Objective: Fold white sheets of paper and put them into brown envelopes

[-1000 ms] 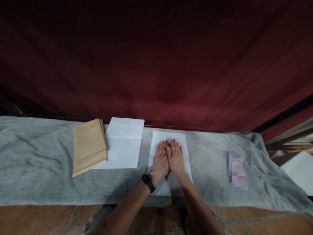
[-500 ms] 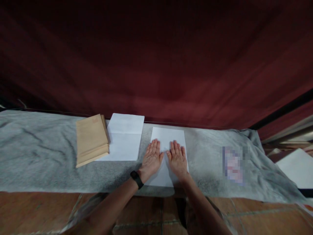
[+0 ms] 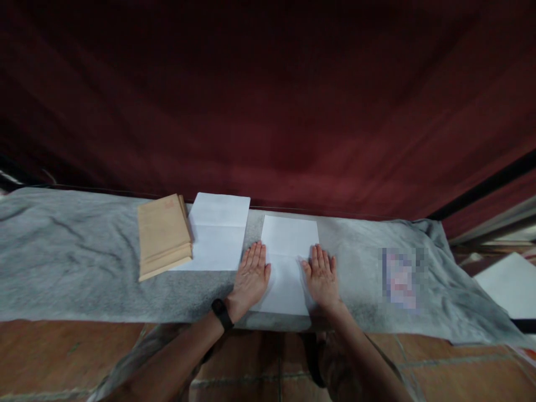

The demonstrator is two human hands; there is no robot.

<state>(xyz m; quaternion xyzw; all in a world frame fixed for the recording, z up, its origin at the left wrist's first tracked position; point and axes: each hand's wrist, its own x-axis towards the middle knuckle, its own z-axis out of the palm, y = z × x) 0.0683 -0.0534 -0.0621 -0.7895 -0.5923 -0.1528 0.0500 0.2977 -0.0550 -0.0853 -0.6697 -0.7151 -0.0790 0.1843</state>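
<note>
A white sheet of paper [image 3: 287, 279] with a crease across its middle lies flat in front of me. My left hand [image 3: 252, 273] rests palm down over its left edge, fingers stretched out, a dark band on the wrist. Over the right edge lies my right hand [image 3: 322, 274], also flat with extended fingers. Neither hand grips anything. Left of this sheet, a second creased white paper [image 3: 220, 240] lies on the cloth. A stack of brown envelopes [image 3: 164, 229] partly covers its left side.
Grey cloth [image 3: 84, 251] covers the long narrow surface. A dark red curtain [image 3: 268, 111] hangs behind it. Toward the right lies a blurred, pixelated item [image 3: 401, 279]. White paper [image 3: 511, 282] shows at the far right, and tiled floor [image 3: 469, 374] below.
My hands have slid apart from the middle of the sheet to its left and right edges, uncovering the crease. The envelopes and second paper appear slightly shifted right with the camera view.
</note>
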